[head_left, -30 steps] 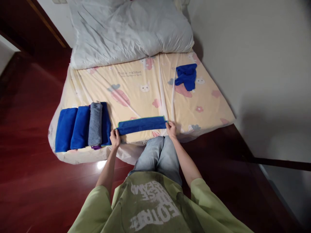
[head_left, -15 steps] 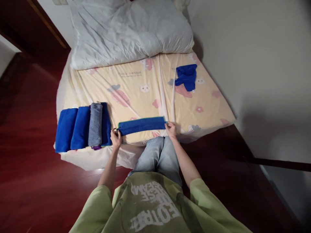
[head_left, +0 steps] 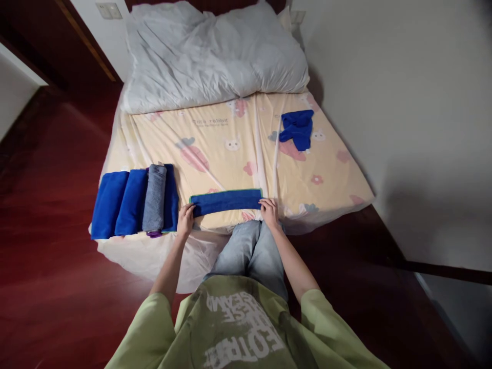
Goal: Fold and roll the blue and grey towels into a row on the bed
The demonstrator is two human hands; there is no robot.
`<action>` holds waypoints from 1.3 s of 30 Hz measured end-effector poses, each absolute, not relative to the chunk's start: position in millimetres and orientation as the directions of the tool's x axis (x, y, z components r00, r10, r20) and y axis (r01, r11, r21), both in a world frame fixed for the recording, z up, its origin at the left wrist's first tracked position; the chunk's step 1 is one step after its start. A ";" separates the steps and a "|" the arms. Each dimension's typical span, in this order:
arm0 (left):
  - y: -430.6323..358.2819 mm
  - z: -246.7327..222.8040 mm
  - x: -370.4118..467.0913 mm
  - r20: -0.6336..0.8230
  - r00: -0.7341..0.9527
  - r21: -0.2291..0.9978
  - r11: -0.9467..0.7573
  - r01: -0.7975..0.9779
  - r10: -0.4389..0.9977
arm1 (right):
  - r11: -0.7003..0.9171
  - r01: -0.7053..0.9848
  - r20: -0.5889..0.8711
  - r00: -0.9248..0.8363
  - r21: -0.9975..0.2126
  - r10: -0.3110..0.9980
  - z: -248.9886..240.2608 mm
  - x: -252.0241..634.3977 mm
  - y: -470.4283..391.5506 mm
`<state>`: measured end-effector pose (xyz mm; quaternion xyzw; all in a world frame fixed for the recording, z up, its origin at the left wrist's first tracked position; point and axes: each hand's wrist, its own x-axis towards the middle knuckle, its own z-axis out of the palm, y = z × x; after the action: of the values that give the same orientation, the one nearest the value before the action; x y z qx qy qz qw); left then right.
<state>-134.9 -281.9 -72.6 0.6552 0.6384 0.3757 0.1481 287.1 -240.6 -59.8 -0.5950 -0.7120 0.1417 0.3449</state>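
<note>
A long, narrow blue cloth point(head_left: 226, 202) with a green edge lies folded flat on the bed near its front edge. At the strip's left end, my left hand point(head_left: 186, 217) has its fingers closed on the corner. The fingers of my right hand point(head_left: 269, 210) are bent over the right end and pressed together on it. Just left of my left hand lies a row of folded or rolled towels: blue ones point(head_left: 131, 201) and a grey one point(head_left: 155, 197), with a bit of purple showing beneath.
A crumpled blue cloth point(head_left: 297, 129) lies on the far right of the patterned bed sheet point(head_left: 230, 164). A bulky grey-white quilt point(head_left: 215, 56) covers the bed's far end. A wall point(head_left: 403, 128) stands along the right.
The view has tilted up slightly, showing more behind the quilt. My fingers have shifted at both ends of the blue strip, from pinched corners to lying over its ends.
</note>
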 end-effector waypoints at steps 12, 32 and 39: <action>-287.7 -66.8 -145.2 0.299 0.173 0.600 -0.326 0.731 0.938 | 0.276 0.762 0.310 -0.105 -0.585 0.945 -59.4 287.9 -244.1; -271.8 -65.3 -144.1 0.109 -0.177 0.798 0.020 0.602 0.978 | 0.253 0.586 0.254 -0.082 -0.770 0.964 -82.1 308.3 -222.4; -254.9 -66.5 -142.2 0.090 -0.311 0.732 0.149 0.665 0.946 | 0.092 0.603 0.140 0.033 -0.793 0.990 -86.6 307.0 -202.7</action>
<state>-142.2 -254.9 -66.5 0.5512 0.7306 0.3490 0.2016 307.0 -202.7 -86.6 -0.6195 -0.6426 0.2653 0.3647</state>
